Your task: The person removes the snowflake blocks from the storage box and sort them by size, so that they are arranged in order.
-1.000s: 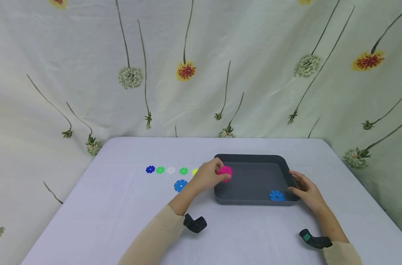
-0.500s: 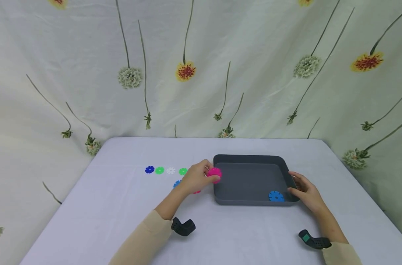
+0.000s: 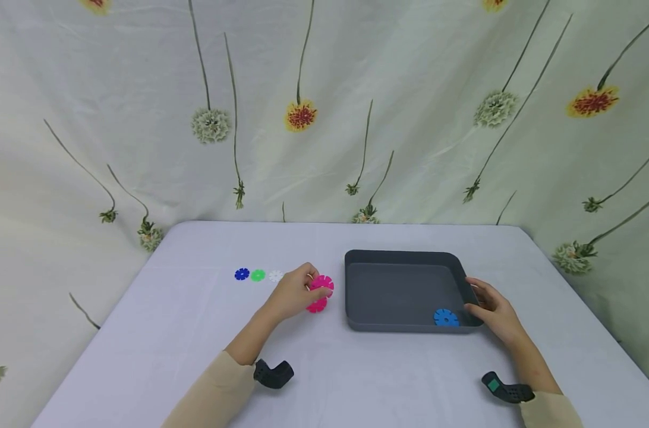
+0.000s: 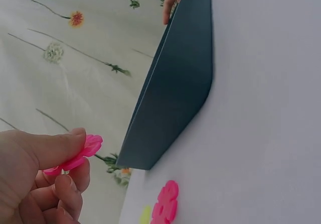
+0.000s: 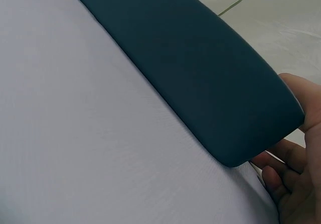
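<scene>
Between thumb and fingers my left hand (image 3: 292, 295) pinches a pink notched plastic disc (image 3: 324, 282), held above the table left of the grey tray (image 3: 399, 291). Just below it a second pink disc (image 3: 317, 306) lies on the table; the left wrist view shows this lying disc (image 4: 165, 204) beside a bit of a yellow one (image 4: 145, 215). My right hand (image 3: 492, 309) grips the tray's right wall, thumb over the rim and fingers outside, as the right wrist view of the tray (image 5: 200, 73) shows. A blue disc (image 3: 446, 317) rests in the tray's near right corner.
Left of my left hand lie a dark blue disc (image 3: 242, 274), a green disc (image 3: 258, 275) and a white disc (image 3: 276, 276) in a row. My left hand and forearm hide other discs. A flowered cloth (image 3: 324, 119) hangs behind the white table (image 3: 388, 380).
My left hand has moved left from over the tray's left edge, with the pink disc still pinched, to above the other pink disc. The right hand and tray stay put.
</scene>
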The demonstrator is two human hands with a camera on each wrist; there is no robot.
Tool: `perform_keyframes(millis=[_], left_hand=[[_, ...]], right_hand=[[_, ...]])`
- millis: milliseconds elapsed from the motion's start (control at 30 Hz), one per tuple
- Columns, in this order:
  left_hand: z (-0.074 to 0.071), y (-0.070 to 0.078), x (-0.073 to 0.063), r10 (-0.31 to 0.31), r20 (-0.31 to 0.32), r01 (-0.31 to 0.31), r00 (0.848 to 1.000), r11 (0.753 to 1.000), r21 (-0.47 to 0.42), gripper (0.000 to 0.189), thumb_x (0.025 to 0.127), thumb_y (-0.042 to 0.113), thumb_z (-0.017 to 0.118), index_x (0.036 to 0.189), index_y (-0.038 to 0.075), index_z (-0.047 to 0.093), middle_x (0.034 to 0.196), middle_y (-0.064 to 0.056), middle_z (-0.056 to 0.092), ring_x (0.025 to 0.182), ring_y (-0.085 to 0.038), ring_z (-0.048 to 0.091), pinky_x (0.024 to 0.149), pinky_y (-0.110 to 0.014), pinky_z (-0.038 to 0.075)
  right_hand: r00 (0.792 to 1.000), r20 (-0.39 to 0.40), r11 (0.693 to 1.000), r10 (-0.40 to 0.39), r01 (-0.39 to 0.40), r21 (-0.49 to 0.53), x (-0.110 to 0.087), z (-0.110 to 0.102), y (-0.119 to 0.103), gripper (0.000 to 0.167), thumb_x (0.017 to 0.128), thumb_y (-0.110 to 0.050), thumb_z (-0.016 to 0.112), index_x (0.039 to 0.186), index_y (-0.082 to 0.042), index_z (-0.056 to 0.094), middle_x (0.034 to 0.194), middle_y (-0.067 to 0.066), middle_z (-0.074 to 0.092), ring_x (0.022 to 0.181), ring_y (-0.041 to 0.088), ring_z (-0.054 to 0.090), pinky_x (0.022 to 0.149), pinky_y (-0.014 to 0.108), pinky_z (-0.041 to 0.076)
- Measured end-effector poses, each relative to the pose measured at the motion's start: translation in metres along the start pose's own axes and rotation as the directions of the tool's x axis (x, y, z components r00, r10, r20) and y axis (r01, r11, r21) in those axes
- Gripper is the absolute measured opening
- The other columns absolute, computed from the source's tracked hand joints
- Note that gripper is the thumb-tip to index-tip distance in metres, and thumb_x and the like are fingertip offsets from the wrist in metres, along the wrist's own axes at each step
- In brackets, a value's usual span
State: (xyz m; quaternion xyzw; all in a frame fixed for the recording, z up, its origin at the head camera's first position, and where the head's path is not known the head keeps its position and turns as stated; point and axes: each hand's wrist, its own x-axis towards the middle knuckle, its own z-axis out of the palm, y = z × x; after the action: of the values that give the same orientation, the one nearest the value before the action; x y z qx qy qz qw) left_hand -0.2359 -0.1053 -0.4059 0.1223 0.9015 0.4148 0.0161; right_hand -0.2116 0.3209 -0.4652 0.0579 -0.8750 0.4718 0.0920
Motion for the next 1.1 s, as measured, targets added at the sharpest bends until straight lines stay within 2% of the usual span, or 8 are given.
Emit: perform_keyframes(millis=[333, 567, 800, 1100], left_hand=[[-0.009, -0.019, -0.012, -0.069, -0.022, 0.069, 0.997, 0.997, 0.032, 0.031, 0.084, 0.020, 0.077, 0.100, 0.008, 0.054, 0.066, -0.003, 0.046, 0.058, -0.016, 0.045, 0.055, -0.027, 0.038], [-0.017, -0.031, -0.019, -0.083, -0.037, 0.086, 0.996, 0.995, 0.059, 0.031, 0.085, 0.021, 0.076, 0.102, 0.007, 0.055, 0.066, -0.003, 0.044, 0.057, -0.015, 0.042, 0.054, -0.028, 0.036], [-0.026, -0.043, -0.022, -0.121, -0.044, 0.124, 0.992, 0.991, 0.050, 0.033, 0.086, 0.025, 0.076, 0.103, 0.007, 0.055, 0.075, -0.005, 0.051, 0.067, -0.018, 0.048, 0.059, -0.030, 0.040], [-0.043, -0.057, -0.024, -0.148, -0.073, 0.151, 0.986, 0.987, 0.047, 0.036, 0.088, 0.026, 0.073, 0.106, 0.004, 0.052, 0.077, -0.007, 0.053, 0.069, -0.020, 0.050, 0.059, -0.030, 0.042]], right_hand=[[1.000, -0.004, 1.000, -0.003, 0.003, 0.001, -0.001, 0.000, 0.000, 0.054, 0.092, -0.008, 0.065, 0.141, -0.001, 0.044, 0.137, 0.032, 0.048, 0.100, -0.016, 0.041, 0.083, 0.009, 0.037], [1.000, 0.001, 1.000, -0.003, 0.003, 0.009, -0.001, 0.000, 0.000, 0.055, 0.092, -0.009, 0.065, 0.142, -0.001, 0.043, 0.138, 0.031, 0.047, 0.103, -0.013, 0.041, 0.083, 0.008, 0.037], [1.000, 0.006, 1.000, -0.016, 0.016, 0.019, 0.001, 0.000, 0.000, 0.055, 0.092, -0.008, 0.065, 0.142, 0.000, 0.043, 0.137, 0.032, 0.047, 0.101, -0.014, 0.043, 0.083, 0.008, 0.037], [1.000, 0.007, 0.999, -0.027, 0.026, 0.028, 0.000, 0.000, 0.001, 0.054, 0.093, -0.008, 0.064, 0.141, 0.001, 0.043, 0.137, 0.033, 0.047, 0.100, -0.015, 0.043, 0.082, 0.008, 0.038]])
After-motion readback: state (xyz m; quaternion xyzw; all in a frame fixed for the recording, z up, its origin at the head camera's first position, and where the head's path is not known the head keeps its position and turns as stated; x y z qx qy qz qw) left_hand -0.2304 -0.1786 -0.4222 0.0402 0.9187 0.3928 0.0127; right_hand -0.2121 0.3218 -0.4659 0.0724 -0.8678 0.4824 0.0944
